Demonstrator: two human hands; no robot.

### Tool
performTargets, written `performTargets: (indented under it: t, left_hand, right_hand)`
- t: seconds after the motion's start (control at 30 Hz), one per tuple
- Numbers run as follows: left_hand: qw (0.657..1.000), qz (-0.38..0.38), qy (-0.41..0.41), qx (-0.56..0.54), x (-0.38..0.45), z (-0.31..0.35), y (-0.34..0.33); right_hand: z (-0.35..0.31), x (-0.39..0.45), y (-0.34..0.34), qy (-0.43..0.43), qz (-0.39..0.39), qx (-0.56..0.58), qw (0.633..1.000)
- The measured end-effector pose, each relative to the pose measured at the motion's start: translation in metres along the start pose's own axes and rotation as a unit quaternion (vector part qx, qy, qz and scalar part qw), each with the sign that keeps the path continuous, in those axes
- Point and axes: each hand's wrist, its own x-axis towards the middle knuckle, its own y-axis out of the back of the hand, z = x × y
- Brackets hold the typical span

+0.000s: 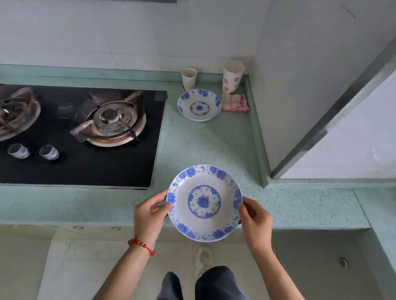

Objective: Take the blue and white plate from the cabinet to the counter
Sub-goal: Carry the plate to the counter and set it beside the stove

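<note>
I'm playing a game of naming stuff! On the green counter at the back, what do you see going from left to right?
Left burner → right burner → small paper cup → second blue and white plate → folded cloth.

Bare forearms, a red bead bracelet (141,246) on the left wrist, dark trousers (211,288), 1 pale shoe (204,258).

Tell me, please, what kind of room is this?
Most likely a home kitchen: a gas stove is set into a green counter, another blue and white plate and paper cups stand near the wall, and both hands hold a blue and white plate.
</note>
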Motion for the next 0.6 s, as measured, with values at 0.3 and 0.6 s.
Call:
performTargets:
  t: [0.3, 0.6]
  left_hand:
    - [0.999, 0.028, 0.024, -0.004, 0.08, 0.007, -0.031]
    - [0.999, 0.014, 0.046, 0.014, 0.14, -0.01, -0.038]
  right_hand:
    - [-0.007, 0.09, -0.029, 0.003, -0.03, -0.041, 0.999]
    - [0.012, 0.133, -0.065, -0.002, -0.014, -0.094, 0.995]
